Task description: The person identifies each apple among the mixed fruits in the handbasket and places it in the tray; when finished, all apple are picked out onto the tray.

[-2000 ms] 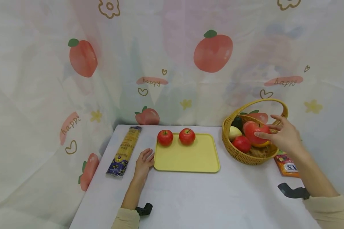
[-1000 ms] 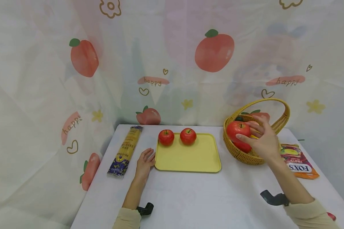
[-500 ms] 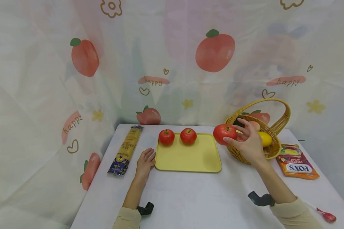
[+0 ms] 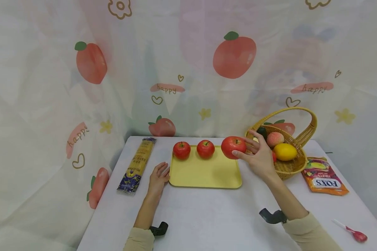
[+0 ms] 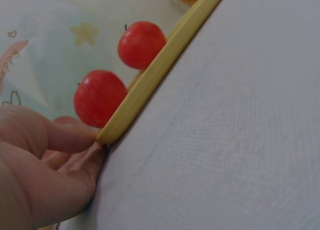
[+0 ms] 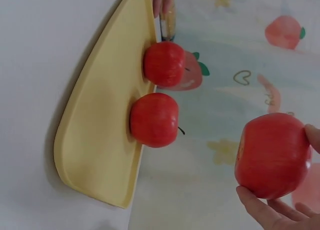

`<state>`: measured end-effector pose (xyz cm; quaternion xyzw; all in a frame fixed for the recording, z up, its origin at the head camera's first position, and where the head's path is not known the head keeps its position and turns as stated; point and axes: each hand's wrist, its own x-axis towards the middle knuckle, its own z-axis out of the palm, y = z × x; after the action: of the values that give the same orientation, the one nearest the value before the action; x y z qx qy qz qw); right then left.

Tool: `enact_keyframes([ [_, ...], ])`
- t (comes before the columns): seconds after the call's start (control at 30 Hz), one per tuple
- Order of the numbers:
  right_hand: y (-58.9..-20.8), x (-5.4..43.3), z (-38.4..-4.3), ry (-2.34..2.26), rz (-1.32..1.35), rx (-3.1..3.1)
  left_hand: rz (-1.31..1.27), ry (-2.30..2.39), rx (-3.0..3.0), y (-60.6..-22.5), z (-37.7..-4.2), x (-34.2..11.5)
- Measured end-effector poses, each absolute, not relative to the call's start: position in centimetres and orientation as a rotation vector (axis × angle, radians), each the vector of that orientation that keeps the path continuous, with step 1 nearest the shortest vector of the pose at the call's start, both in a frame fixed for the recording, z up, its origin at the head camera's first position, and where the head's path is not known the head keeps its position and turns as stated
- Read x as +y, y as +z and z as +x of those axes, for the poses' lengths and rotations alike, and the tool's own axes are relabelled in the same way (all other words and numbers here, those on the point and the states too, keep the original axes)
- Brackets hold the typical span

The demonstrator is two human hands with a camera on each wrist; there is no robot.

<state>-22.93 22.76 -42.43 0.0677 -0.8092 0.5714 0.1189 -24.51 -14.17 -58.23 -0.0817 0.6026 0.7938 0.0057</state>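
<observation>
My right hand (image 4: 260, 156) grips a red apple (image 4: 233, 147) between thumb and fingers, above the right back part of the yellow tray (image 4: 207, 176). The right wrist view shows this held apple (image 6: 272, 155) raised, apart from the tray. Two more red apples, a left apple (image 4: 181, 150) and a right apple (image 4: 205, 149), sit along the tray's back edge. At the tray's left side is my left hand (image 4: 158, 179); in the left wrist view its thumb and fingers (image 5: 75, 138) pinch the tray's rim (image 5: 150, 78).
A wicker basket (image 4: 289, 170) with a lemon (image 4: 285, 152), a peach (image 4: 274, 139) and other produce stands behind the right hand. Right of it lies a FOX'S candy bag (image 4: 325, 176). A red-and-white spoon-shaped item (image 4: 359, 236) lies front right. A long noodle packet (image 4: 137, 165) lies left.
My right hand has lifted the apple out of the basket and carried it left to above the tray, uncovering the lemon and the candy bag. My left hand has stayed at the tray.
</observation>
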Motion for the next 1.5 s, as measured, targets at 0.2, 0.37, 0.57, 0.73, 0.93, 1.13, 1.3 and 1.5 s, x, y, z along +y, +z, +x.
enact_keyframes([
  [0.2,-43.3,21.4,-23.3,1.685,0.213,-2.364,-0.261,2.475,1.887,-57.9,-24.4,-14.2],
  [0.37,-43.9,20.4,-23.7,1.716,0.239,-2.349,-0.264,2.477,1.889,-57.9,-24.4,-14.2],
  [0.57,-44.3,19.3,-23.9,1.762,0.270,-2.348,-0.275,2.474,1.891,-57.9,-24.3,-14.1],
  [0.73,-44.7,18.5,-24.2,1.784,0.282,-2.368,-0.290,2.472,1.886,-57.8,-24.4,-14.0],
  [0.93,-44.8,17.9,-24.3,1.806,0.261,-2.387,-0.285,2.479,1.880,-58.0,-24.4,-13.9],
  [1.13,-45.4,17.3,-24.6,1.836,0.253,-2.387,-0.301,2.475,1.886,-58.0,-24.4,-13.9],
  [1.3,-46.1,16.3,-25.0,1.841,0.257,-2.359,-0.306,2.474,1.894,-58.0,-24.5,-14.1],
  [1.5,-46.6,15.1,-25.3,1.860,0.259,-2.336,-0.303,2.472,1.889,-58.0,-24.4,-14.1],
])
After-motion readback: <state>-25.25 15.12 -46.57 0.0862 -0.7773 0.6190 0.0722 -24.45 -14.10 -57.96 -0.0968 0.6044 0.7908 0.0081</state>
